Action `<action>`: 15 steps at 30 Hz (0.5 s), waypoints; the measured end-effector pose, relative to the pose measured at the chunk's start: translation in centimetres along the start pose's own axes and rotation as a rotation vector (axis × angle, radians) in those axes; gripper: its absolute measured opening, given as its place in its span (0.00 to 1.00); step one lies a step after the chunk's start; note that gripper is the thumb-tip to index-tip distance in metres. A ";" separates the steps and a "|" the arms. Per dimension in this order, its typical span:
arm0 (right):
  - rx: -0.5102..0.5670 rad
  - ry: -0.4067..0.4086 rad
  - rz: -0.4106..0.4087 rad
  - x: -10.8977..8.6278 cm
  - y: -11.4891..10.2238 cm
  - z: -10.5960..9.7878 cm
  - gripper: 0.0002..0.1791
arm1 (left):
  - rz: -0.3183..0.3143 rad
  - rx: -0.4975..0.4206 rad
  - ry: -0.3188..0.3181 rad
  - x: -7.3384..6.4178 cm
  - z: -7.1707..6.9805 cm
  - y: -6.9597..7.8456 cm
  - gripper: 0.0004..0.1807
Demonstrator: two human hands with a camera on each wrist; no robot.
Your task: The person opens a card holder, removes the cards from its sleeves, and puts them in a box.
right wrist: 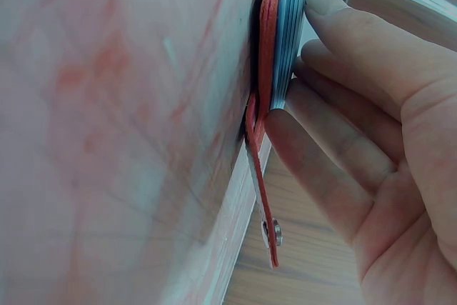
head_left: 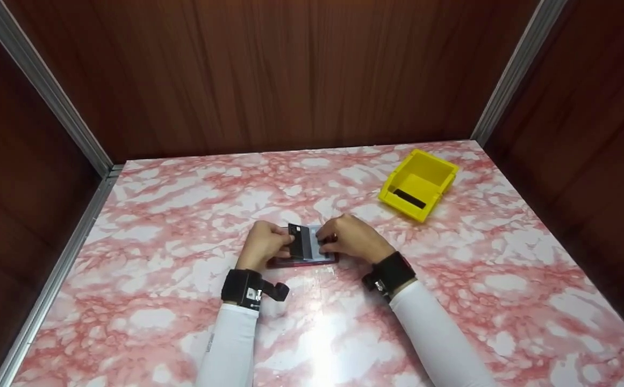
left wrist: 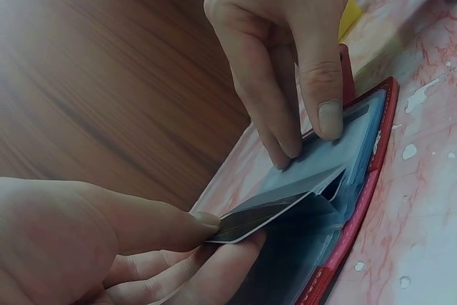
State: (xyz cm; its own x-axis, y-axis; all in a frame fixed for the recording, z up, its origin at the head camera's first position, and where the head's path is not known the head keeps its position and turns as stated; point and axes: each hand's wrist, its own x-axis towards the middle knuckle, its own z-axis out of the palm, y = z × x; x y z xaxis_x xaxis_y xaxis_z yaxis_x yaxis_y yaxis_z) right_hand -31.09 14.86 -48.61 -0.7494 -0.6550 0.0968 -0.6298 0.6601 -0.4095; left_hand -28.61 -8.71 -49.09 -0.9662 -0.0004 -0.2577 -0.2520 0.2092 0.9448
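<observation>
A red card holder point(head_left: 312, 264) lies spread on the table with its clear plastic sleeves point(left wrist: 343, 137) facing up. My left hand point(head_left: 262, 244) pinches a dark card point(left wrist: 268, 218) between thumb and fingers; the card is tilted, its far end at the mouth of a sleeve. How deep it sits in the sleeve I cannot tell. On the other side, my right hand point(head_left: 357, 239) rests its thumb and fingertips on the sleeves, fingers mostly extended. In the right wrist view, a red strap point(right wrist: 260, 183) with a metal snap sticks out from the holder's edge.
A yellow plastic bin point(head_left: 419, 185) with a black strip on its front stands at the back right of the red-and-white marbled table point(head_left: 156, 317). Dark wood panels point(head_left: 290, 75) with metal edge rails enclose the back and sides.
</observation>
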 end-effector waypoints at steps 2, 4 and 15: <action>-0.002 0.003 -0.003 0.0 0.0 0.0 0.15 | 0.005 -0.003 0.000 0.0 0.0 0.0 0.07; -0.004 0.006 -0.006 -0.1 0.0 0.1 0.15 | 0.005 -0.001 0.000 0.0 0.0 0.0 0.08; -0.003 0.016 -0.013 -0.1 0.1 0.0 0.14 | 0.012 0.010 0.009 -0.2 -0.3 0.2 0.09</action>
State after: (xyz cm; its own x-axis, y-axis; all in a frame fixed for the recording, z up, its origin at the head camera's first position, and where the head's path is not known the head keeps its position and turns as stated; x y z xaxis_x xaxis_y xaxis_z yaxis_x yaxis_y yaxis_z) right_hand -31.07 14.93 -48.68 -0.7443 -0.6576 0.1163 -0.6400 0.6527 -0.4054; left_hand -28.51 -8.95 -48.80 -0.9697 -0.0070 -0.2443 -0.2399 0.2186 0.9459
